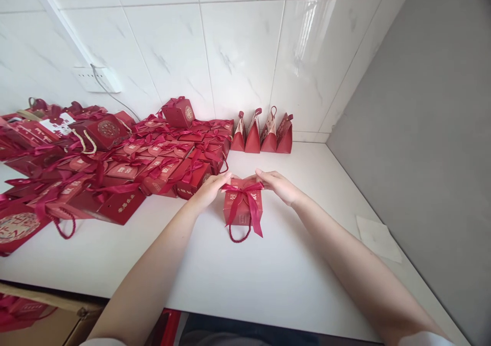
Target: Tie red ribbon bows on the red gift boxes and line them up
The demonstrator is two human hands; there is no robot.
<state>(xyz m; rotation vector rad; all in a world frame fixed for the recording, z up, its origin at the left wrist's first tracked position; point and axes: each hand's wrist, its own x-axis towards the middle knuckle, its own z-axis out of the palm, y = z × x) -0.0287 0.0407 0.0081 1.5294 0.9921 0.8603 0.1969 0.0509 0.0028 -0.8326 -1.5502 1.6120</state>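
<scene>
A small red gift box (232, 210) with a crimson ribbon bow and a twisted cord handle rests on the white table in front of me. My left hand (213, 186) is on its left side, fingers closed against the box near the bow's loop. From the right, my right hand (279, 185) holds the opposite side in the same way, thumb at the top edge. Fingertips of both hands are partly hidden behind the box. The bow's tails and the cord hang over the box's near face.
Many similar red boxes (161, 175) crowd the table's left side. Several triangular red boxes (253, 136) stand by the tiled wall. White paper (379, 237) lies at the right near a grey panel (429, 116). A cardboard carton (53, 328) holding red boxes sits below the front edge.
</scene>
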